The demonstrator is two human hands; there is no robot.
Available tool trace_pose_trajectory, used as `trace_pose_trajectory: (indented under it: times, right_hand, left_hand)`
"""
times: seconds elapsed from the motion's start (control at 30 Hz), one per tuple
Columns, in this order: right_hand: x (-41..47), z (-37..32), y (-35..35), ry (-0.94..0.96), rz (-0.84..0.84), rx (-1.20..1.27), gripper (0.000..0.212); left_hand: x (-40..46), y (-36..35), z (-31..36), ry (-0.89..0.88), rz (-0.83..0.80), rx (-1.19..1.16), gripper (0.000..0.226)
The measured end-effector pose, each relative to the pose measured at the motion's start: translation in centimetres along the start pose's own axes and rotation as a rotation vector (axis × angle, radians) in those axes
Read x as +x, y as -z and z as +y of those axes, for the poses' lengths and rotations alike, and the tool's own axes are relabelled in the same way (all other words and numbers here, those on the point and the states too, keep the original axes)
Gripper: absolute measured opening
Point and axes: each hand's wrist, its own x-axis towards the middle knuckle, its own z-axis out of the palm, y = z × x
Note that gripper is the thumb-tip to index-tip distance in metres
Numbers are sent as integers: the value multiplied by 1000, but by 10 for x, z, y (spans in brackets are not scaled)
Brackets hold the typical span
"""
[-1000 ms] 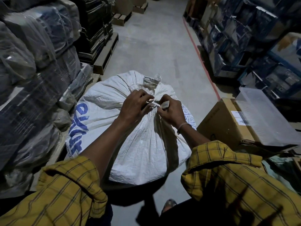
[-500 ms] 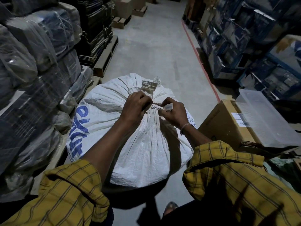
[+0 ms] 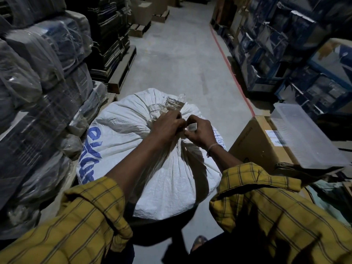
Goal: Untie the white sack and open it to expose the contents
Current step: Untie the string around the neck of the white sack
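Note:
A large white woven sack [image 3: 133, 141] with blue lettering stands on the floor in front of me, its top gathered into a tied neck [image 3: 172, 104] with clear plastic poking out. My left hand [image 3: 165, 125] is pinched on the tie at the neck. My right hand [image 3: 200, 131] is closed on the same tie from the right and also holds a small white flat piece [image 3: 192, 127] between its fingers. The knot itself is hidden under my fingers.
Plastic-wrapped bundles [image 3: 38, 92] are stacked close on the left. A cardboard box [image 3: 259, 147] with a clear plastic lid [image 3: 304, 134] on it sits right of the sack. Blue racks [image 3: 304, 54] line the right side; the concrete aisle [image 3: 175, 54] runs ahead.
Both hands have stayed on the sack's neck, working the tie with small finger movements. The view has shifted slightly; the sack remains tied.

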Motion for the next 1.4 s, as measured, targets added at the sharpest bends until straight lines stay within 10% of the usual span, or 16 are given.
trace_pose_trajectory:
  times: [0.3,0.4,0.67,0.9,1.07,1.4]
  right_hand:
    - [-7,11,23,-74,9,7,19]
    - [-9,6,26,-60,6,20,18]
    - [-27,13,52,-73,32,0,17]
    - [-33,13,74,-98,52,-47,17]
    - [-32,0,71,-62,67,-28,7]
    - [-17,8,99,-77,155,111,15]
  left_hand:
    - [2,47,-18,-127,-284,-33,18]
    - [7,41,1,-186,-294,-5,51]
    - [10,66,50,149,-528,-540,67]
    - [43,80,72,109,-787,51,41]
    - [43,55,100,-34,-550,590,37]
    - [54,15,62,-33,-244,173,21]
